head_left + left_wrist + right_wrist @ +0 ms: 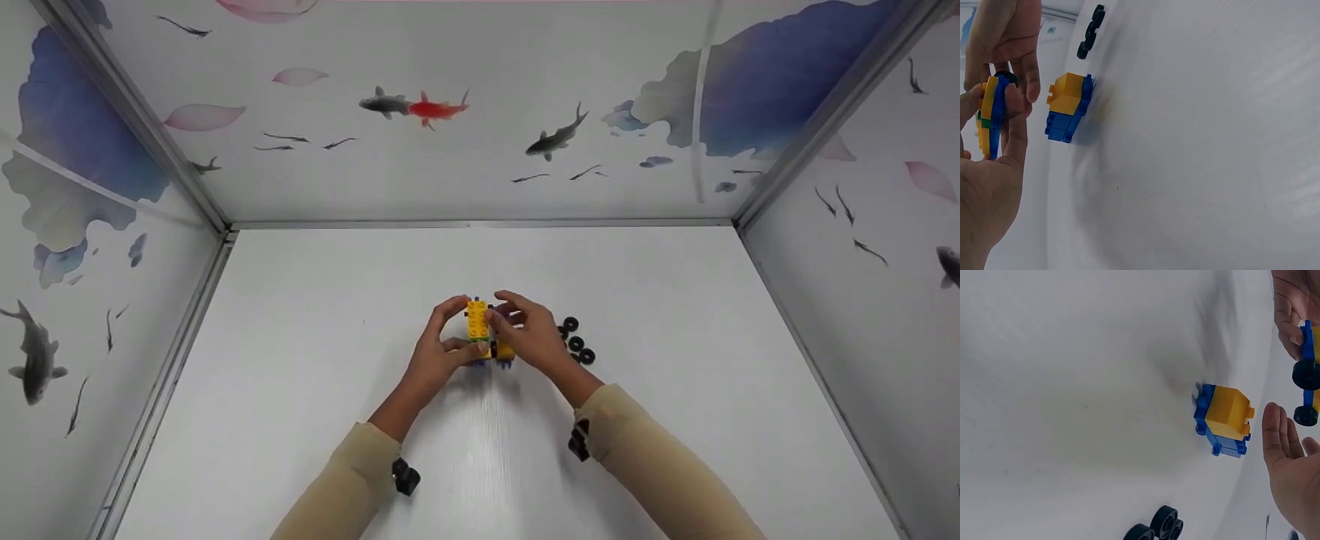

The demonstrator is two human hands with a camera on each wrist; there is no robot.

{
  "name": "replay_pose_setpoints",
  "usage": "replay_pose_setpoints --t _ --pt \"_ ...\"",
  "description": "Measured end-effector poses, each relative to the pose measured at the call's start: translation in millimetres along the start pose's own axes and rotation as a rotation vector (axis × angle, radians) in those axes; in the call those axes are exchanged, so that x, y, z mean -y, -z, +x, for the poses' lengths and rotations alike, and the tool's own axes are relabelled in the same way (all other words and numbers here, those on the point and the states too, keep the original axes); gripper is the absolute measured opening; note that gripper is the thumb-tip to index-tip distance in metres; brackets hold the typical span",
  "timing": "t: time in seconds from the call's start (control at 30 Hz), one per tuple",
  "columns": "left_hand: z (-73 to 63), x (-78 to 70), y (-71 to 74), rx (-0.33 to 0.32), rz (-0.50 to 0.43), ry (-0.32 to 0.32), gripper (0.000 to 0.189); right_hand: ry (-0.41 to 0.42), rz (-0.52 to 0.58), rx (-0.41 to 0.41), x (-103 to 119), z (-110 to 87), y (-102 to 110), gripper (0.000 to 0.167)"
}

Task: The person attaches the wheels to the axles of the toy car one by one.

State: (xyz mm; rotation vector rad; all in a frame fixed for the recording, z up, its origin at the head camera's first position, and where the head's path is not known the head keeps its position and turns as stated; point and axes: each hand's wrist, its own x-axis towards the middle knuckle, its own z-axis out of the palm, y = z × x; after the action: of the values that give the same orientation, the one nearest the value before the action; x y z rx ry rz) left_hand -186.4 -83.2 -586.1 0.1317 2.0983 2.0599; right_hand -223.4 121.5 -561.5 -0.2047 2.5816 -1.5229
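Observation:
My left hand (436, 351) grips a toy car (477, 318) of yellow and green bricks on a blue base, raised above the table. Its thumb presses the blue underside in the left wrist view. Two black wheels (1305, 415) show on the car's side in the right wrist view. Close beside that side is my right hand (537, 336), its fingers (1274, 430) extended and its thumb apart, near the lower wheel. On the table below stands a second toy car part (1226, 414), a sloped yellow brick and blue bricks on a blue base with a hook at one end.
Several loose black wheels (576, 343) lie on the white table (300, 420), just right of my right hand. Panels with painted fish and petals (205, 117) enclose the table at the back and both sides. A small black device (406, 477) hangs at each wrist.

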Motion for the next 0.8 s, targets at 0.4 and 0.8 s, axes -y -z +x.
replay_pose_setpoints --t 0.4,0.8 --pt "0.6 -0.4 -0.6 0.019 0.062 0.003 0.088 0.051 -0.001 0.005 4.0 10.0 -8.2 0.049" --pt "-0.4 -1.2 -1.5 0.018 0.087 0.079 0.088 0.069 -0.033 0.021 5.8 9.3 -9.6 0.044"
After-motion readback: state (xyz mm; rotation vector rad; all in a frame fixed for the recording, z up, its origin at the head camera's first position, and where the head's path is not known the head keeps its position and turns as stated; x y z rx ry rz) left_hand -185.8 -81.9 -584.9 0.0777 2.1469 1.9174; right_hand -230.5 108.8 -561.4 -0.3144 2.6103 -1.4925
